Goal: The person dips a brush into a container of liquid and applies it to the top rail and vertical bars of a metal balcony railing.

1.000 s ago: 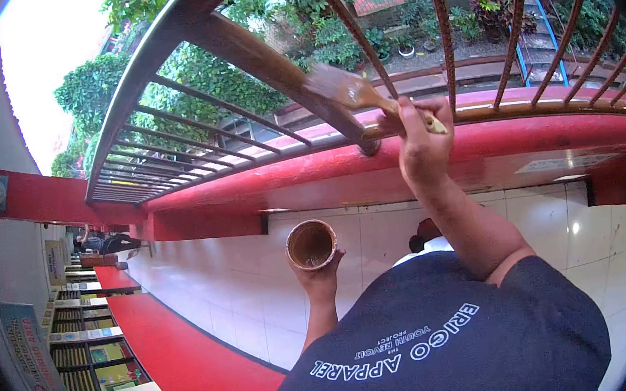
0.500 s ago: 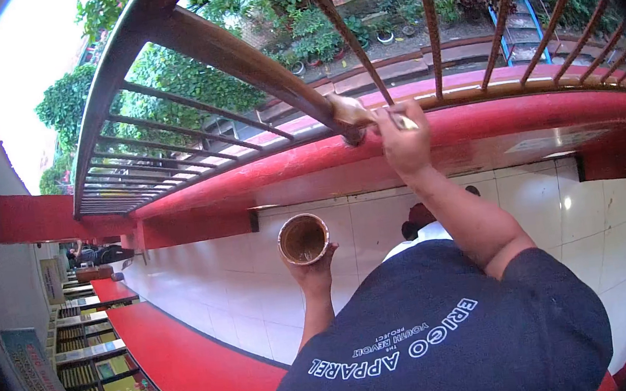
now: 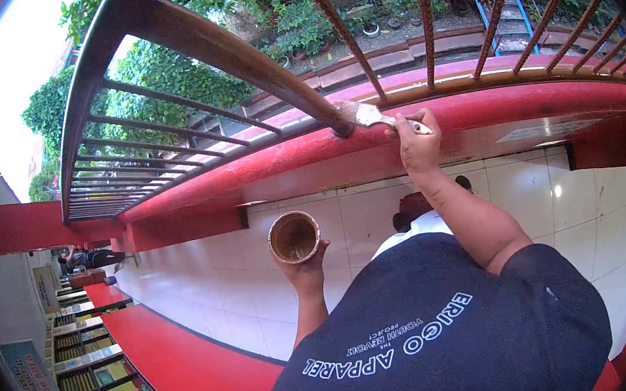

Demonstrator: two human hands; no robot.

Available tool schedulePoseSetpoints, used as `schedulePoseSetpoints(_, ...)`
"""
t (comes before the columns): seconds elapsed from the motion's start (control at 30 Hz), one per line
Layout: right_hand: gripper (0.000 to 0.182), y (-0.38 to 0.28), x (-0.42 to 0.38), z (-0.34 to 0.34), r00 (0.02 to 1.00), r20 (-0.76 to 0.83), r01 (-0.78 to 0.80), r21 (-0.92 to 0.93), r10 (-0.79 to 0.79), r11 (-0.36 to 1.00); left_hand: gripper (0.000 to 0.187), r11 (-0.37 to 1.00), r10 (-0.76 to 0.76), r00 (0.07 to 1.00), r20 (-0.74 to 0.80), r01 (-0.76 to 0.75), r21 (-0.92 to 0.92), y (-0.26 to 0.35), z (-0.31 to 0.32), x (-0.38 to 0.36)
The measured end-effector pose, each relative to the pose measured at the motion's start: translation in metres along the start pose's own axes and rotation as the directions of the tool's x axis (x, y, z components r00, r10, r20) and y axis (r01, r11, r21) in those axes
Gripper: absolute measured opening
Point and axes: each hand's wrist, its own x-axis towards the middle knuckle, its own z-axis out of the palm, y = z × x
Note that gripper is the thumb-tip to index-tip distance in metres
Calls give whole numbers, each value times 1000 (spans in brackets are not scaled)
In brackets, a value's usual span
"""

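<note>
My right hand (image 3: 420,138) is closed around the handle of a paintbrush (image 3: 369,115). The bristles touch the foot of a thick brown metal post (image 3: 237,54), just above the red ledge (image 3: 472,108). Lower and to the left, my left hand (image 3: 307,271) grips a round cup (image 3: 294,237) from its side and underneath. The cup's opening faces the camera, and brown liquid or residue coats its inside. Thin brown bars (image 3: 427,23) of the railing rise on both sides of the post.
Potted plants (image 3: 303,28) and a blue ladder (image 3: 512,18) stand beyond the railing. Pale floor tiles (image 3: 224,289) lie below the ledge. At the far left, a person (image 3: 98,258) is near shelves (image 3: 85,345) and a red strip (image 3: 168,340) on the floor.
The view has shifted slightly. My right hand has turned and moved a little down and right, so the brush's metal band and handle show more. Both hands keep their holds.
</note>
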Motion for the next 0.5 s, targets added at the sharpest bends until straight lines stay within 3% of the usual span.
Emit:
schedulePoseSetpoints(0.03,14,0,0,-3,1000,-5,12,-24,-12,1000,87,1000,2,1000,10,-2,4,1,1,0)
schedulePoseSetpoints(0.1,13,11,13,3,958,144,284,-312,-250,907,68,991,122,992,-24,-121,61,6,8,1)
schedulePoseSetpoints(0.13,13,-15,8,26,979,135,168,-101,-154,981,63,985,157,987,-23,-155,71,6,10,0)
schedulePoseSetpoints(0.17,14,-27,12,37,982,171,81,-11,-78,997,58,978,192,981,-22,-190,81,6,12,0)
schedulePoseSetpoints(0.33,18,-62,21,42,990,83,96,189,-113,977,58,975,216,976,9,-216,49,19,16,2)
schedulePoseSetpoints(0.43,18,-38,21,27,996,92,-27,87,19,996,58,981,189,982,0,-189,30,7,13,-2)
schedulePoseSetpoints(0.5,16,-13,19,7,995,98,0,-39,4,999,59,983,179,984,22,-179,30,4,11,-5)
